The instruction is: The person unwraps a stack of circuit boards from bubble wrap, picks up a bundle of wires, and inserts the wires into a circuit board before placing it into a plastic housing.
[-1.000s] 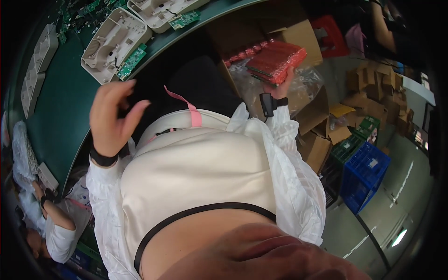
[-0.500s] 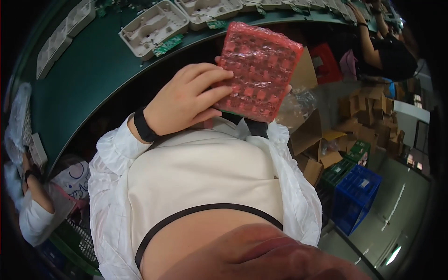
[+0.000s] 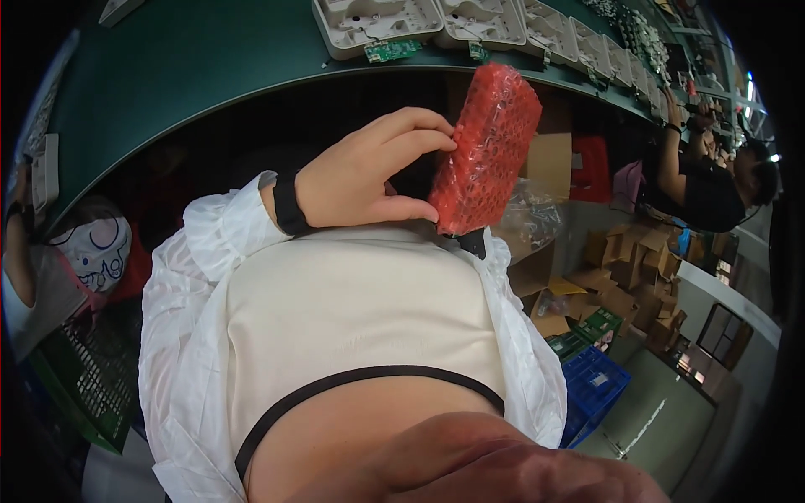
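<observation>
A thick block wrapped in red bubble wrap (image 3: pixel 489 151) is held in front of my chest, tilted, with one narrow side toward me. My left hand (image 3: pixel 365 172), with a black band at the wrist, grips its left edge between thumb and fingers. My right hand does not show; the block and my clothing may hide it. What the wrap contains cannot be made out.
A green workbench (image 3: pixel 193 75) curves ahead, with a row of white plastic housings (image 3: pixel 377 21) and green circuit boards (image 3: pixel 392 51). At right are cardboard boxes (image 3: pixel 637 251), a blue crate (image 3: pixel 591 390) and a co-worker (image 3: pixel 704 184). Another person's arm (image 3: pixel 18 251) is at far left.
The wrapped block has turned from its broad face to a narrow side. Right-hand fingertips at its edge have gone out of sight. The view has swung to the right.
</observation>
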The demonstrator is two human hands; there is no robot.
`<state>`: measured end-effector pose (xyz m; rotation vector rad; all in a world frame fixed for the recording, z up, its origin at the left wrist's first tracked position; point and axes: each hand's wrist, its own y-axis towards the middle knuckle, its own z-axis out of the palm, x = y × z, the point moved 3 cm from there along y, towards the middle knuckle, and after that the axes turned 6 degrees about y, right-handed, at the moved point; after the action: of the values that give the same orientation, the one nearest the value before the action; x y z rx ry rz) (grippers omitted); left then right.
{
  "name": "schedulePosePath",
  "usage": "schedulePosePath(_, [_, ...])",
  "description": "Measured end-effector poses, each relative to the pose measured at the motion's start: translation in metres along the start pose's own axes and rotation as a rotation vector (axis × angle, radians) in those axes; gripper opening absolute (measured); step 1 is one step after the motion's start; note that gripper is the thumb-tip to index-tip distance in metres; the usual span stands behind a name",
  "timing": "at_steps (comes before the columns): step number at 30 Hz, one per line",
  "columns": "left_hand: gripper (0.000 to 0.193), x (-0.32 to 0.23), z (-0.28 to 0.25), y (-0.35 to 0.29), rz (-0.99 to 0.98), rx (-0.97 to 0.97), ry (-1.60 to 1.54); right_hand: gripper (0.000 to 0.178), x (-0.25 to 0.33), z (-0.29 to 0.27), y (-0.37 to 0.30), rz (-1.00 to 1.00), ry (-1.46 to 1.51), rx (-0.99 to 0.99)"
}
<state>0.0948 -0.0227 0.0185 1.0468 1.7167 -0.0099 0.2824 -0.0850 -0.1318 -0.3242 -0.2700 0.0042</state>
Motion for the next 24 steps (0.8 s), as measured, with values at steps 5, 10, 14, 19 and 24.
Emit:
schedulePosePath(5, [0.065,0.002,-0.001,-0.004,-0.008,-0.034,-0.034,0.071,0.019,0.009,0.012,0.147,0.235,0.22])
schedulePosePath(10, [0.063,0.007,-0.001,-0.002,-0.026,0.007,-0.005,0.077,0.043,0.008,0.03,0.163,0.002,0.214])
schedulePosePath(14, [0.061,0.004,-0.004,0.007,-0.004,0.032,-0.029,0.063,0.034,0.07,0.012,-0.039,-0.091,0.382])
schedulePosePath(19, [0.065,-0.011,-0.011,0.015,-0.034,0.008,-0.12,0.069,0.037,0.064,0.01,-0.028,-0.307,0.178])
schedulePosePath(24, [0.072,-0.009,-0.014,0.017,0.017,0.059,-0.039,0.071,0.035,0.076,0.003,0.02,-0.228,0.314])
